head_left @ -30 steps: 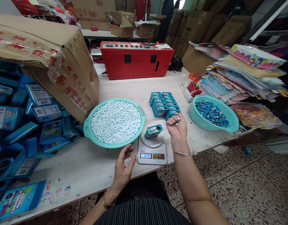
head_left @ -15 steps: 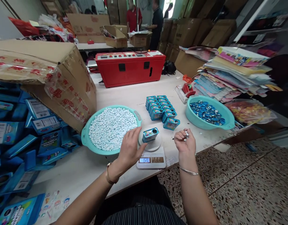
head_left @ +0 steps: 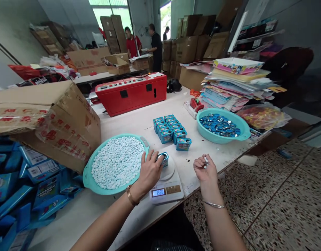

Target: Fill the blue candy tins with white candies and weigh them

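My left hand (head_left: pixel 149 170) is closed on a small blue tin (head_left: pixel 164 158) that stands on the white digital scale (head_left: pixel 166 184), whose display reads about 15.2. My right hand (head_left: pixel 205 169) hovers to the right of the scale, its fingers pinched on a few white candies (head_left: pixel 205 161). Left of the scale sits a teal basin (head_left: pixel 90 182) full of white candies. Behind the scale, filled blue tins (head_left: pixel 171 129) stand in two rows. A second teal basin (head_left: pixel 218 137) at the right holds blue lids.
A large cardboard box (head_left: pixel 48 118) overhangs piles of blue cartons (head_left: pixel 32 174) at the left. A red machine (head_left: pixel 131 92) stands at the table's back. Stacked printed sheets (head_left: pixel 236 83) lie at the right. Two people work at a far table among cardboard boxes.
My left hand moved from the table's near edge up to the scale and took hold of the tin. My right hand drew back toward me with the candies. The camera tilted up.
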